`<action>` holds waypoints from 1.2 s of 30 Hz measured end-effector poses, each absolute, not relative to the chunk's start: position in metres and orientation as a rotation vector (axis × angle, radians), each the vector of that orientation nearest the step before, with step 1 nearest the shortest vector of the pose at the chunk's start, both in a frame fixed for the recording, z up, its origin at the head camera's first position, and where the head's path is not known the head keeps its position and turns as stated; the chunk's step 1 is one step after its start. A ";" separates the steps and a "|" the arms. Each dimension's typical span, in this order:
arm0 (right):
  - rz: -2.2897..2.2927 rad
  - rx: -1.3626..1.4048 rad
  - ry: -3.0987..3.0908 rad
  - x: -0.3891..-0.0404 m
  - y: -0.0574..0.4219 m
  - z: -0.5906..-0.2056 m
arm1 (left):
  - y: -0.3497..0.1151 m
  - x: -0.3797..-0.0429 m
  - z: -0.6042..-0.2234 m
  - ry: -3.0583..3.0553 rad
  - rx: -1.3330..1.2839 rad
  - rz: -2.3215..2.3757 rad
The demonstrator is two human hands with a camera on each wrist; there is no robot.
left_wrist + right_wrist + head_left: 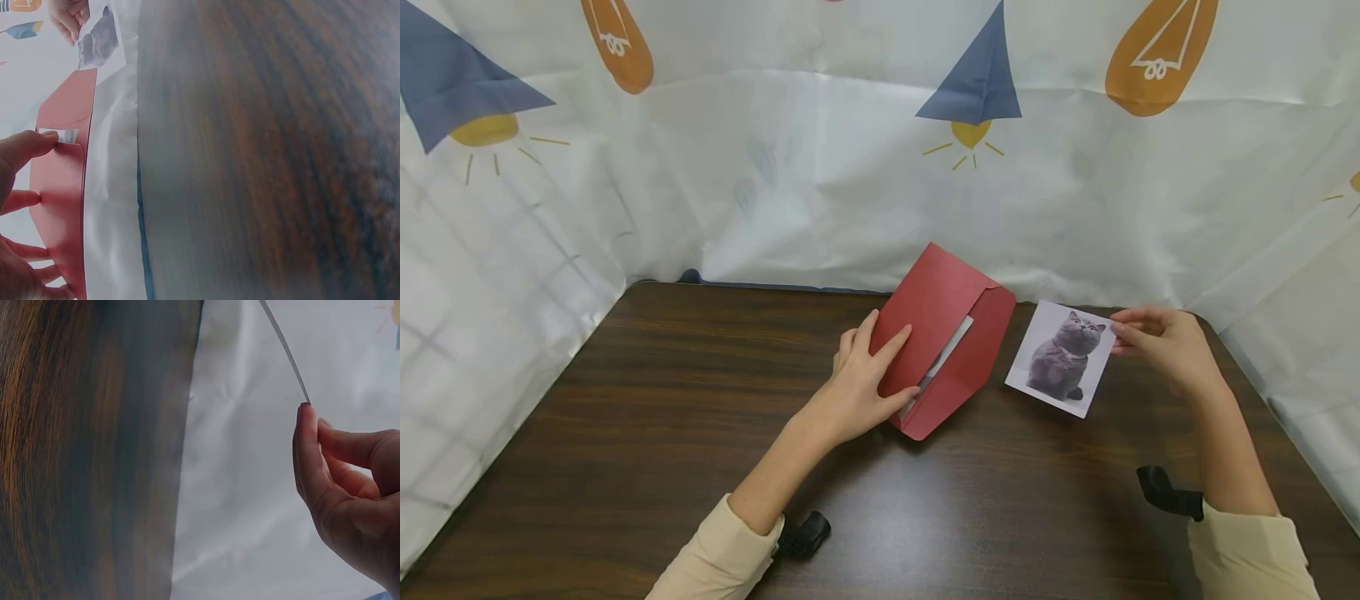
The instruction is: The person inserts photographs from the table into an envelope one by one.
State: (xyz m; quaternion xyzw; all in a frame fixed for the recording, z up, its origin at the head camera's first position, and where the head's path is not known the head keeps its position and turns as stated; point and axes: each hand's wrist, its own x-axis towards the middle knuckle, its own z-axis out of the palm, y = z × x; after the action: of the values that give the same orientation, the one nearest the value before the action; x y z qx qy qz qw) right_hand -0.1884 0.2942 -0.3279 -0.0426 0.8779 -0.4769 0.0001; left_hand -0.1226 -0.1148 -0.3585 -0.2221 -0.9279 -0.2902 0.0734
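In the head view my left hand (859, 385) holds a red envelope (928, 304), its thumb at the opening and the other fingers along the near side. The flap lies folded back, and a strip of white paper (953, 343) shows inside the pocket. To the right, my right hand (1168, 342) pinches the upper right corner of a photo card (1060, 360) with a grey cat on it. Card and envelope are apart. The left wrist view shows the envelope (59, 181) tilted; from the right wrist the card (289, 353) appears edge-on as a thin strip.
Beneath both hands spreads a dark wood-grain table (647, 433). A pale curtain (820, 183) printed with lamps and bulbs hangs along its back edge and both sides. Black devices (805, 533) are worn at both wrists beside the cream sleeves (722, 550).
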 end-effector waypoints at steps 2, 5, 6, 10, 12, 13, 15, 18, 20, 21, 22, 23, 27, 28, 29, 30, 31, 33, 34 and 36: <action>-1.505 -0.131 2.759 -0.187 0.293 -0.327 | -0.115 -0.123 -0.359 -2.785 -0.667 -0.875; -1.509 -0.127 2.758 -0.184 0.291 -0.324 | -0.115 -0.123 -0.359 -2.787 -0.664 -0.880; -1.511 -0.129 2.754 -0.183 0.291 -0.323 | -0.115 -0.123 -0.359 -2.788 -0.662 -0.880; -1.530 -0.146 2.744 -0.181 0.289 -0.320 | -0.115 -0.123 -0.359 -2.793 -0.656 -0.875; -1.537 -0.153 2.739 -0.179 0.287 -0.318 | -0.115 -0.123 -0.358 -2.797 -0.654 -0.868; -1.536 -0.155 2.738 -0.179 0.286 -0.318 | -0.115 -0.123 -0.358 -2.799 -0.651 -0.864; -1.533 -0.164 2.735 -0.178 0.285 -0.316 | -0.114 -0.123 -0.358 -2.804 -0.648 -0.856; -1.526 -0.174 2.731 -0.176 0.283 -0.313 | -0.114 -0.123 -0.359 -2.807 -0.643 -0.852; -1.519 -0.176 2.733 -0.175 0.282 -0.311 | -0.114 -0.122 -0.359 -2.804 -0.644 -0.851; -1.515 -0.173 2.736 -0.174 0.281 -0.310 | -0.114 -0.123 -0.359 -2.803 -0.644 -0.852; -1.510 -0.171 2.737 -0.173 0.280 -0.309 | -0.114 -0.123 -0.359 -2.802 -0.644 -0.852; -1.503 -0.172 2.739 -0.173 0.279 -0.308 | -0.114 -0.123 -0.359 -2.800 -0.645 -0.851; -1.501 -0.172 2.731 -0.172 0.276 -0.305 | -0.114 -0.124 -0.360 -2.799 -0.644 -0.847; -1.500 -0.171 2.729 -0.172 0.276 -0.304 | -0.114 -0.123 -0.360 -2.799 -0.644 -0.846; -1.497 -0.172 2.730 -0.172 0.275 -0.304 | -0.114 -0.123 -0.360 -2.798 -0.644 -0.845; -1.495 -0.171 2.732 -0.171 0.273 -0.303 | -0.114 -0.123 -0.360 -2.799 -0.642 -0.844; -1.493 -0.176 2.733 -0.171 0.272 -0.303 | -0.114 -0.123 -0.360 -2.800 -0.641 -0.843; -1.492 -0.179 2.738 -0.170 0.270 -0.302 | -0.114 -0.123 -0.360 -2.801 -0.638 -0.840; -1.493 -0.181 2.738 -0.170 0.269 -0.301 | -0.114 -0.123 -0.360 -2.801 -0.637 -0.839; -1.500 -0.192 2.737 -0.169 0.268 -0.301 | -0.114 -0.123 -0.360 -2.803 -0.636 -0.840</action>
State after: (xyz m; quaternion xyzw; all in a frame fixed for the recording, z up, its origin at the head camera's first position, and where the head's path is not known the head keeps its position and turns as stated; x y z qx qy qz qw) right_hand -0.1689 0.2684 -0.3008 -0.0614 0.8753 -0.4796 0.0073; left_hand -0.1232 -0.1138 -0.3600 -0.2118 -0.9335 -0.2797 0.0735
